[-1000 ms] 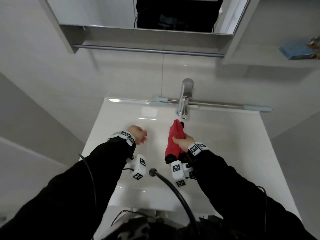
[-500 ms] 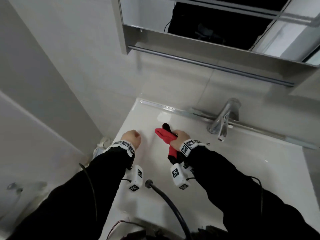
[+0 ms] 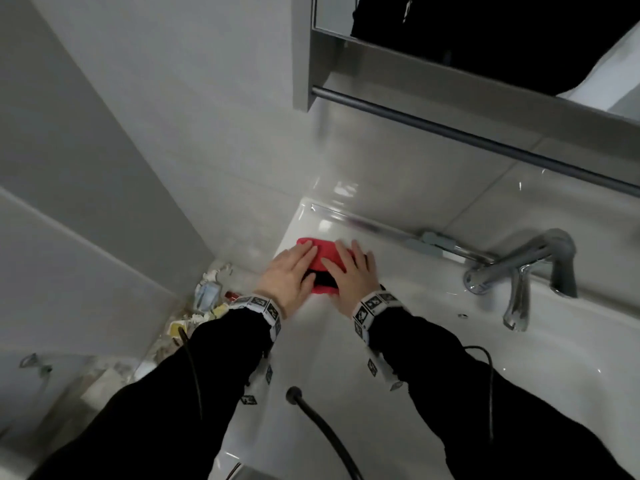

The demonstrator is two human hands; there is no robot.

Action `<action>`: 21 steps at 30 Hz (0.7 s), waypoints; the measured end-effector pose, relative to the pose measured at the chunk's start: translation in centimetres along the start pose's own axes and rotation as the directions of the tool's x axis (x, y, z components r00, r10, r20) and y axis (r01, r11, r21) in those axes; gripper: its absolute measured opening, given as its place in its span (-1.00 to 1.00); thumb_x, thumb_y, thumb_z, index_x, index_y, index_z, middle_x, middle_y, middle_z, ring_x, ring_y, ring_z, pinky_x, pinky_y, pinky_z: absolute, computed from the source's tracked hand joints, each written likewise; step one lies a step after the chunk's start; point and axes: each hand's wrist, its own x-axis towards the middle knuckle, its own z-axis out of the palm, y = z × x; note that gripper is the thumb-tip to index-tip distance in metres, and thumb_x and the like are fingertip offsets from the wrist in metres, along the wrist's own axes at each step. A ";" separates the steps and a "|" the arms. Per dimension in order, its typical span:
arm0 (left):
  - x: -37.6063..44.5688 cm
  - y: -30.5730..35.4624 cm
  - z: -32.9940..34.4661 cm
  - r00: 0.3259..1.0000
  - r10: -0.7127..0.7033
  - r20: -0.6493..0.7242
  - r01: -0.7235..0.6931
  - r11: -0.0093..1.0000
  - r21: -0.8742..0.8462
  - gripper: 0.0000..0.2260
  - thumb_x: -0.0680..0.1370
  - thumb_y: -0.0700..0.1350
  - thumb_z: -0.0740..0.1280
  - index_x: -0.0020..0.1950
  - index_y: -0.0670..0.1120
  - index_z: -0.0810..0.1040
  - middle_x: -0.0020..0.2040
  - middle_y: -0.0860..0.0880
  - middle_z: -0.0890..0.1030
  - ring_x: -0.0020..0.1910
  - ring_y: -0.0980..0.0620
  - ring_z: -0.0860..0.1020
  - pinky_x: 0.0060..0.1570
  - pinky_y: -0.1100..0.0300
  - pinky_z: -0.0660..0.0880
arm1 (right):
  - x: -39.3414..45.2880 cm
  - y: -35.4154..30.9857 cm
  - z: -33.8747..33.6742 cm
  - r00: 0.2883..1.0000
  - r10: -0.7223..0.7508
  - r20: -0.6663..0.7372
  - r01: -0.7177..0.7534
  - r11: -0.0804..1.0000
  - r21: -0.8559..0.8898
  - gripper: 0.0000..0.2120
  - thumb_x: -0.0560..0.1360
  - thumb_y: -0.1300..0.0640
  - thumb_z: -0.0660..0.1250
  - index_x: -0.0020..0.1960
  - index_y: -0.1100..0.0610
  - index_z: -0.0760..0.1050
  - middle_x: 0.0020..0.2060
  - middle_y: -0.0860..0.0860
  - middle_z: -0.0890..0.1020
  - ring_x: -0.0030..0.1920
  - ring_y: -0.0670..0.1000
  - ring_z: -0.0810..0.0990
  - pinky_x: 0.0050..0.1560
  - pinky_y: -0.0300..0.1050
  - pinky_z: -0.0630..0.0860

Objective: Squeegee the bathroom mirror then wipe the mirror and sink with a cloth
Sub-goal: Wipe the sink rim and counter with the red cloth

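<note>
Both hands lie flat with straight fingers, so neither grip is closed round anything: the left hand and the right hand press side by side on the red cloth, which sits on the white sink at its far left corner, toward 10 o'clock from the basin. A dark fold shows between the palms at the cloth's near edge. This looks like the sink-wiping step, or a flattening of the cloth before it. To do it well, keep the palms spread so the pad stays folded, then sweep from this corner toward 3 o'clock along the back ledge to the tap. The mirror hangs at 1 o'clock above. Litter lies beyond the sink's left edge, at 9 o'clock.
</note>
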 end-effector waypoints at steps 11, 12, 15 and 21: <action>2.7 -2.8 2.5 0.980 0.077 0.185 -0.092 0.993 0.073 -0.50 0.59 -0.11 0.15 0.52 -0.06 0.14 0.54 0.02 0.10 0.54 0.04 0.03 0.45 0.24 -0.26 | 1.8 -0.1 1.2 0.989 0.101 0.110 -0.089 0.990 -0.109 -0.33 0.53 0.05 0.08 0.54 -0.05 -0.17 0.54 0.12 -0.09 0.52 0.22 -0.11 0.41 0.32 -0.29; 3.3 -3.0 2.2 0.981 0.069 0.180 -0.079 0.996 0.047 -0.50 0.57 -0.13 0.17 0.51 -0.07 0.17 0.54 0.00 0.13 0.54 0.03 0.05 0.46 0.24 -0.24 | 2.4 -0.1 0.9 0.988 0.103 0.117 -0.088 0.988 -0.126 -0.33 0.53 0.04 0.09 0.54 -0.04 -0.16 0.54 0.12 -0.08 0.52 0.23 -0.09 0.41 0.32 -0.29; 4.9 -3.6 1.5 0.985 0.042 0.165 -0.041 0.999 -0.008 -0.48 0.51 -0.20 0.23 0.48 -0.11 0.26 0.51 -0.02 0.21 0.52 0.01 0.12 0.51 0.18 -0.13 | 4.3 -0.4 0.2 0.984 0.120 0.132 -0.102 0.985 -0.136 -0.29 0.50 -0.01 0.14 0.54 -0.04 -0.14 0.54 0.14 -0.05 0.51 0.25 -0.03 0.43 0.30 -0.26; 7.2 -4.2 1.2 0.984 -0.008 0.179 -0.002 0.998 0.059 -0.45 0.50 -0.10 0.29 0.48 -0.08 0.26 0.51 0.02 0.23 0.52 0.06 0.13 0.52 0.13 -0.07 | 7.1 -0.3 -1.1 0.979 0.134 0.157 -0.105 0.979 -0.176 -0.28 0.48 -0.05 0.19 0.54 -0.03 -0.08 0.53 0.15 0.04 0.47 0.26 0.10 0.48 0.23 -0.09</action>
